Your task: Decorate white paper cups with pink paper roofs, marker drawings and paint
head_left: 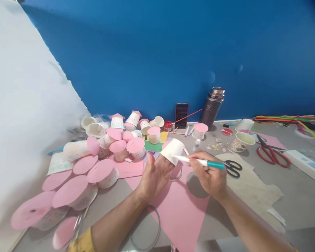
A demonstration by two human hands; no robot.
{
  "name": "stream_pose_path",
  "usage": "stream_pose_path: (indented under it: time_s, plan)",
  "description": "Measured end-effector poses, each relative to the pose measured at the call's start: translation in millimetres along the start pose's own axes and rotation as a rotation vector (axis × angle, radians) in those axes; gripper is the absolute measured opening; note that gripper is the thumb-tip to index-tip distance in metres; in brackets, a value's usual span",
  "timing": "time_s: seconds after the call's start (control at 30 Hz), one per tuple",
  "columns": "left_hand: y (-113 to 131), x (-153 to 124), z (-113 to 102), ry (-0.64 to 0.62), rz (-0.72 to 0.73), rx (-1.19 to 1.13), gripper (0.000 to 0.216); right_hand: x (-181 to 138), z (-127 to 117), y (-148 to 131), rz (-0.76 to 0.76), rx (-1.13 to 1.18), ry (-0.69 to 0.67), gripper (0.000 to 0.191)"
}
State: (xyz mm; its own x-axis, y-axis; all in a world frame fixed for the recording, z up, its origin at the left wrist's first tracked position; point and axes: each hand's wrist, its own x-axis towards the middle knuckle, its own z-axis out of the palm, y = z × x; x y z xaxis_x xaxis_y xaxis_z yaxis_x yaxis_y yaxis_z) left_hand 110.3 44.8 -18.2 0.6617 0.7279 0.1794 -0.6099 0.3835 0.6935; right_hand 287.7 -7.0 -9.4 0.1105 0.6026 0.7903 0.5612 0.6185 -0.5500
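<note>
Holding a white paper cup (pixel 173 150) upside down, the left hand (pixel 154 175) has its fingers curled at the cup's open end, just above the pink paper (pixel 181 210) on the table. The right hand (pixel 210 176) pinches a green marker (pixel 202 162) tight, and the white tip touches the cup's side. To draw well, I think the left hand should hold the cup very still, and the marker should press softly so the thin wall does not bend. Black scissors (pixel 232 168) lie just beside the right hand. Many pink-topped cups (pixel 120 147) sit off to the left.
</note>
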Motion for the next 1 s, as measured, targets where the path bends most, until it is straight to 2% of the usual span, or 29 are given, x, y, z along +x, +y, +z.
stream_pose_path:
  time_s: [0.43,0.63,1.0]
  plan:
    - [-2.6,-0.1,-0.7,0.001,0.023,0.015,0.089,3.1,1.8,-1.3,-0.11,-0.037,-0.018,0.014]
    - [-1.3,0.4,-1.1,0.013,-0.001,-0.021,0.086,0.8,1.7,0.3,-0.072,-0.028,-0.033,0.013]
    - [4.2,1.3,0.2,0.118,-0.026,-0.161,0.084,1.5,2.7,-0.2,-0.099,-0.047,-0.017,0.014]
